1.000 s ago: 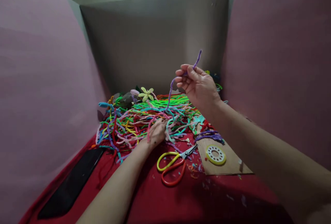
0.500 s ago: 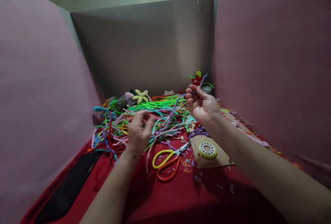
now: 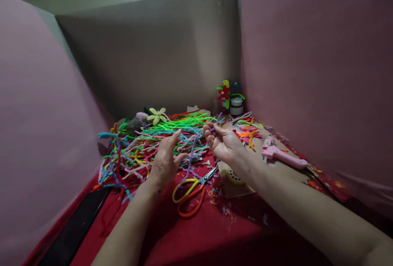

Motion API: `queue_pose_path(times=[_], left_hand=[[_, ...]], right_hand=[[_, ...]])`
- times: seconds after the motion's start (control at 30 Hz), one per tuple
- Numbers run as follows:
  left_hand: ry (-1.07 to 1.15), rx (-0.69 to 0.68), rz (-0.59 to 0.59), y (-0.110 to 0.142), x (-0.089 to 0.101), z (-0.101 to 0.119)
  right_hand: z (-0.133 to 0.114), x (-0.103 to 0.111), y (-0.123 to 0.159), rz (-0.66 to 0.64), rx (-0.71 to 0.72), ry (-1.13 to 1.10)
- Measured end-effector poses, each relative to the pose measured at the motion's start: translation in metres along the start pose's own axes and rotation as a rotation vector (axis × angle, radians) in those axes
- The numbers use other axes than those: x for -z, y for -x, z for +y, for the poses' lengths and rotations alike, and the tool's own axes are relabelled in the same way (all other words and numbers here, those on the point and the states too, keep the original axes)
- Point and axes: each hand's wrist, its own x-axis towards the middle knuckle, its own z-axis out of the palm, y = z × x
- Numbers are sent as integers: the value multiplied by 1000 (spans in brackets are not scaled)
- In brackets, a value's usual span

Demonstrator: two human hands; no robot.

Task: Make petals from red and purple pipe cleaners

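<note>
My right hand (image 3: 221, 142) is curled shut on a purple pipe cleaner (image 3: 193, 153) that trails down from its fingers toward the scissors. Just to its left, my left hand (image 3: 165, 160) hovers over the near edge of a heap of coloured pipe cleaners (image 3: 144, 145), fingers spread and holding nothing. Scissors with yellow and orange handles (image 3: 190, 190) lie on the red cloth (image 3: 215, 233) right below both hands.
A pink glue gun (image 3: 284, 156) lies at the right on brown card (image 3: 236, 186) with a yellow ring (image 3: 233, 176). A small jar with a pipe-cleaner flower (image 3: 230, 98) stands in the back corner. A black slab (image 3: 73, 233) lies front left. Pink boards wall both sides.
My right hand came down from high up with the purple pipe cleaner, toward the left hand. My left hand lifted off the heap and opened. The view swung right.
</note>
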Motion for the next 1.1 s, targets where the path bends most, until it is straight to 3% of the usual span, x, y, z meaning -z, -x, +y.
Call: queue_pose_path(times=[0.03,0.1,0.17,0.27,0.33,0.4,0.47,0.63,0.8,1.1], left_hand=[[71,-26,30,0,-3,12],[196,-95,-41,0,-6,33],[301,-77,-76,0,-6,48],[566,163,140,-3,-2,57],[934,363,277,-7,0,54],[1291,579,337,-11,0,46],[1470,762,365,-13,-2,38],[1541,920,427,-13,-4,30],[1563,1001,473,-17,4,35],[1615,988,522,-20,11,33]], right_hand=[[3,3,0,8,-22,-12],[9,9,-1,23,-56,-30],[13,15,-3,39,-86,-36],[12,23,-8,52,-101,14],[9,24,-9,58,-71,35],[7,22,-8,69,-31,13],[6,18,-5,79,-17,-26],[10,18,0,44,2,-28],[20,24,1,-112,37,113],[22,23,5,-143,20,167]])
